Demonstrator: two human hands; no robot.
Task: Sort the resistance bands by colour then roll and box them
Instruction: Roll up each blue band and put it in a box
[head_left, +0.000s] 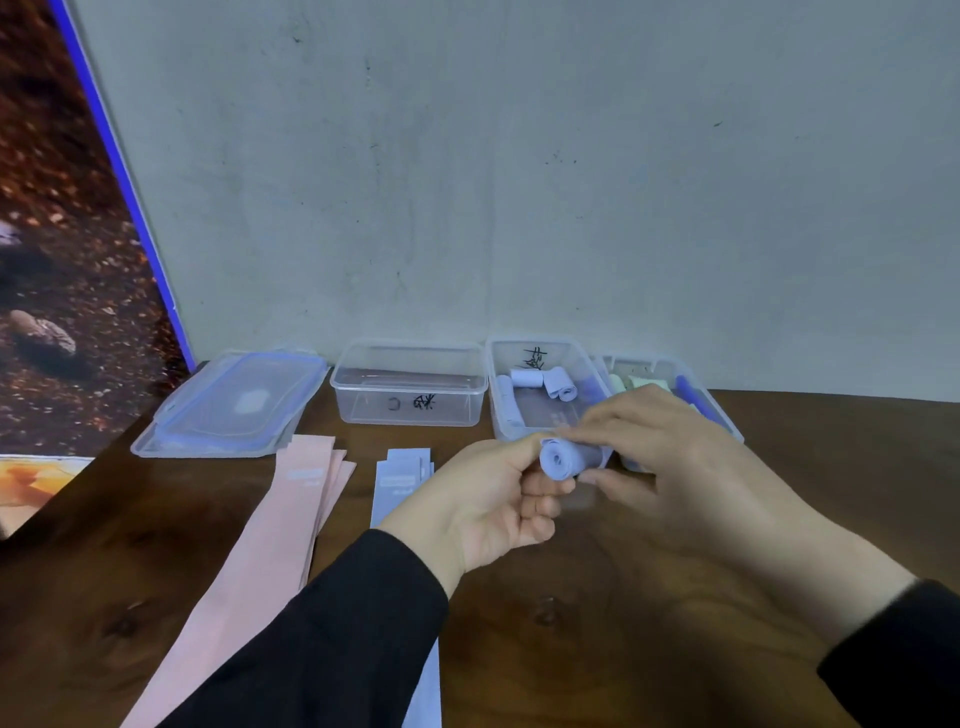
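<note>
while both hands (498, 499) pinch it, blue roll (563, 460) hovers.

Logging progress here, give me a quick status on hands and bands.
Left hand and right hand both gripping rolled lilac band. Lilac box holds rolls. Pink bands still flat. Path to box clear.

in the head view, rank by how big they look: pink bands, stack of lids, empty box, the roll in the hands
1. pink bands, nearest the camera
2. stack of lids
3. empty box, close to the lids
4. lilac roll, held by left hand and right hand
</note>
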